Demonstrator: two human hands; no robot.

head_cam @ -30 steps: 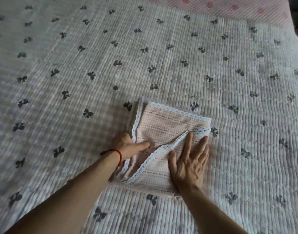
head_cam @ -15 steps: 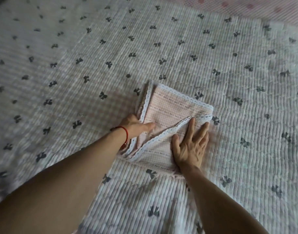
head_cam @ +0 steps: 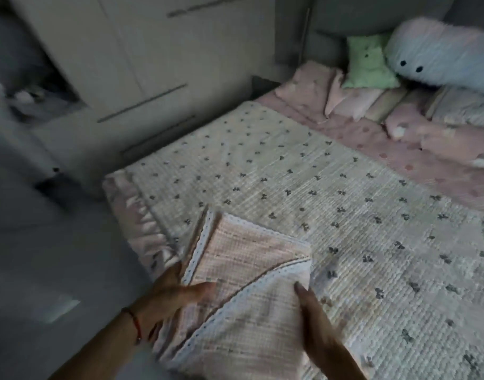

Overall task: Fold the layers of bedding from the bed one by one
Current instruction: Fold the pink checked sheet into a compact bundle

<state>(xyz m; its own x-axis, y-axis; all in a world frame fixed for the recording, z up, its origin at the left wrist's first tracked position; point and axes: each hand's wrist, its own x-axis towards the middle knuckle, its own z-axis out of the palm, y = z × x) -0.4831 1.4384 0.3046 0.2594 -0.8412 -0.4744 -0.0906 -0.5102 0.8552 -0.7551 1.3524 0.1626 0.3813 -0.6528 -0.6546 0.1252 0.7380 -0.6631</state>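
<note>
Pale grey floor [head_cam: 37,270] fills the area to the left of the left hand, with a white cabinet [head_cam: 142,58] with long bar handles standing beyond it. Left hand [head_cam: 169,294], a red string bracelet [head_cam: 135,323] at its wrist, grips the left edge of the folded cloth [head_cam: 243,286]: the thumb lies on top of the fabric and the fingers pass beneath it. The folded cloth, pink check with a white lace border, sits between the two hands, at the near left corner of the bed; whether it is lifted clear of the surface cannot be told. Right hand [head_cam: 317,330] grips the cloth's right side, one digit pointing along the top layer while the others are hidden under the fabric; motion blur obscures the detail. Beneath and to the right of both hands spreads a white quilted cover [head_cam: 345,215] printed with small dark bows, laid over a pink sheet [head_cam: 400,144] with a ruffled pink edge showing beyond the left hand. Well beyond the right hand, at the head of the bed, lie pink pillows [head_cam: 312,89], a green plush cushion [head_cam: 368,64] and a fluffy pale-blue soft toy [head_cam: 441,53] with two black eyes. No readable writing or brand mark appears anywhere.
</note>
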